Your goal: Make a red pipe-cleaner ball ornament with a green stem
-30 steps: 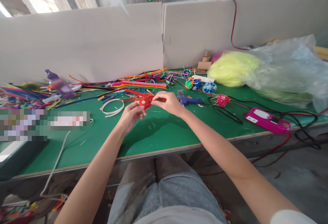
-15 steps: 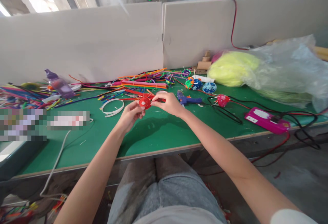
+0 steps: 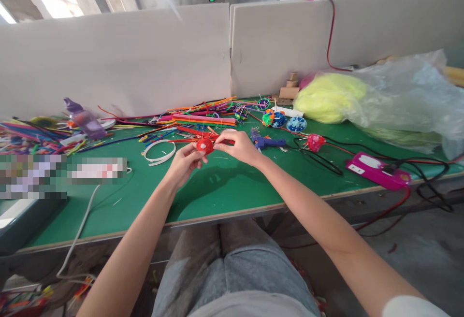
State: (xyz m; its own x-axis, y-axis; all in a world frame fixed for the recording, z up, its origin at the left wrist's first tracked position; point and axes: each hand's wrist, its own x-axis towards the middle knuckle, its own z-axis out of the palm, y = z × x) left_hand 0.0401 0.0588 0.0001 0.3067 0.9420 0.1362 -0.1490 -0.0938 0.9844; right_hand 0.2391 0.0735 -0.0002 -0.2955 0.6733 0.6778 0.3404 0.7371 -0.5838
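Note:
Between my two hands, above the green table, is a small round red craft piece with a white patch on it. My left hand grips its left side between thumb and fingers. From the right, my right hand pinches at its edge; the fingertips are pressed together, and what lies between them is too small to make out. Behind my hands are red pipe cleaners and a bundle of pink and orange ones. A blue glue gun lies just right of my right hand.
Finished-looking balls in blue and a red one with white dots sit to the right. Beyond are a magenta power strip, black cables and a plastic bag. A white strip coil and purple bottle are left.

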